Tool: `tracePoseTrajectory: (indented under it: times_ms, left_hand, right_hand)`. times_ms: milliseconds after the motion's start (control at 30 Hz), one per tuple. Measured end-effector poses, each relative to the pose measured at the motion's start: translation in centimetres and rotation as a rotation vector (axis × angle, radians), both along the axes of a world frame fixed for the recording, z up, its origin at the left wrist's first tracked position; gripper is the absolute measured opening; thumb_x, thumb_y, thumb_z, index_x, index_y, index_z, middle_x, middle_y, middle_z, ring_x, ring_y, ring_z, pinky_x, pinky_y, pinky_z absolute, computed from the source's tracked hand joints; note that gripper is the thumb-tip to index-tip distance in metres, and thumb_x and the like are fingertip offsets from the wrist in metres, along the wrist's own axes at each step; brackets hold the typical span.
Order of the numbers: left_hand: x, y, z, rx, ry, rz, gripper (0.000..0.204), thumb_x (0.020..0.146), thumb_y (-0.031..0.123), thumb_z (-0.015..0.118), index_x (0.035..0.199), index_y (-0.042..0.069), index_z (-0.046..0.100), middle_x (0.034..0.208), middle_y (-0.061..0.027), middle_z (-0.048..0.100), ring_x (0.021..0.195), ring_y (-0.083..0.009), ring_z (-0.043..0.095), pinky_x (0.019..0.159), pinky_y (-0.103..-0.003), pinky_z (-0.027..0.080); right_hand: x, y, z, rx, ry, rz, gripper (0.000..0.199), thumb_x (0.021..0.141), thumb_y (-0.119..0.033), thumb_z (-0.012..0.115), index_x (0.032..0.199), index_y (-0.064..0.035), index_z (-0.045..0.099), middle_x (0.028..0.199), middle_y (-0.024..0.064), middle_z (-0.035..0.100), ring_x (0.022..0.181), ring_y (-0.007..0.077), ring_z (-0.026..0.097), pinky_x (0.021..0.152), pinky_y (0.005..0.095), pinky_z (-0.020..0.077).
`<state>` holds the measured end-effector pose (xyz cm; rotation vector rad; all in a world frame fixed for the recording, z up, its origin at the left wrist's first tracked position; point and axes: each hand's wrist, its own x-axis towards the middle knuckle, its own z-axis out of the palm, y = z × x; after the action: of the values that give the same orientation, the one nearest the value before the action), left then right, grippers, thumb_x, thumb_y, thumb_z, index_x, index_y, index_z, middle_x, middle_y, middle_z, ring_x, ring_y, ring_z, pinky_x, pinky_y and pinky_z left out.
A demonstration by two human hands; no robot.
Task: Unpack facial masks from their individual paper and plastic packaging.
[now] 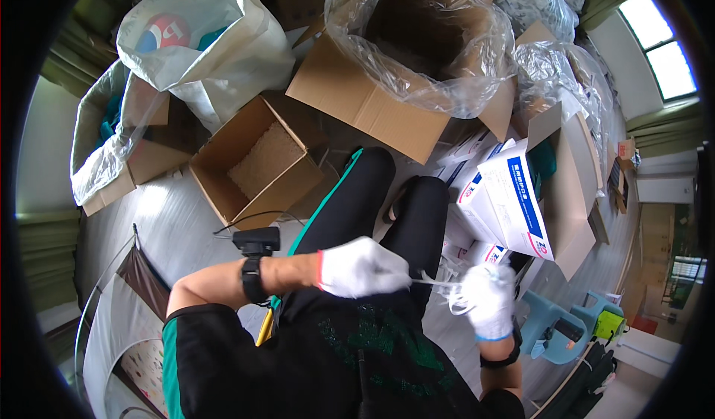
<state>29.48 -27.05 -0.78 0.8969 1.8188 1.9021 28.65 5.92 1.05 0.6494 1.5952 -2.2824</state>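
Observation:
Over my lap, my left hand point(363, 268) in a white knit glove is closed, its fingers pinching one end of a thin white cord point(428, 280). The cord stretches across to my right hand point(488, 300), gloved the same way and somewhat blurred. Loose loops of the cord hang at the right hand's fingers, which are closed around it. Just beyond the right hand stand white printed cartons point(514, 195) with blue and red markings. A black device is strapped to my left wrist.
Ahead stands a large cardboard box point(365, 106) lined with clear plastic. A smaller open box point(249, 162) and white sacks point(212, 54) are at the left. An open carton point(570, 188) and a light blue plastic chair point(550, 329) stand at the right.

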Motion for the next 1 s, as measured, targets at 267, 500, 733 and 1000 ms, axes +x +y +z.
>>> tracePoseTrajectory:
  times_ms: [267,500,733,1000]
  left_hand:
    - [-1.1,-8.7,-2.4,0.094,-1.013,0.268,0.019,0.104,0.021,0.054,0.098,0.005,0.064,0.088,-0.0053,0.066,0.065,-0.0088,0.054,0.059,-0.024,0.041]
    - [-3.3,3.6,-7.0,0.246,-0.968,0.160,0.024,0.106,0.025,0.059,0.100,0.003,0.067,0.083,-0.0033,0.064,0.068,-0.0110,0.054,0.062,-0.026,0.044]
    - [-5.0,8.6,-6.4,0.242,-0.817,0.110,0.021,0.105,0.021,0.062,0.107,0.004,0.074,0.079,0.0043,0.063,0.061,-0.0029,0.046,0.056,-0.021,0.036]
    - [-5.7,10.4,-5.8,0.126,-0.388,0.070,0.045,0.090,0.003,0.076,0.133,0.009,0.066,0.071,0.0095,0.037,0.063,-0.0030,0.034,0.059,-0.022,0.032]
  right_hand:
    - [-5.9,6.1,5.8,-0.425,0.264,0.048,0.037,0.106,-0.039,0.052,0.100,-0.0046,0.064,0.076,0.0050,0.062,0.072,0.0164,0.063,0.063,0.0306,0.0539]
    - [-7.9,1.3,5.9,-0.026,-0.006,-0.403,0.029,0.100,-0.041,0.063,0.093,-0.0123,0.064,0.078,0.0059,0.068,0.057,0.0185,0.063,0.046,0.0323,0.0542]
    - [-8.5,-0.8,6.0,-0.124,-0.036,-0.314,0.028,0.101,-0.038,0.062,0.087,-0.0137,0.063,0.076,0.0045,0.067,0.055,0.0162,0.061,0.045,0.0315,0.0529]
    - [-8.6,-1.4,4.4,-0.159,0.004,-0.386,0.027,0.102,-0.035,0.061,0.087,-0.0126,0.064,0.076,0.0035,0.067,0.055,0.0151,0.060,0.048,0.0288,0.0537]
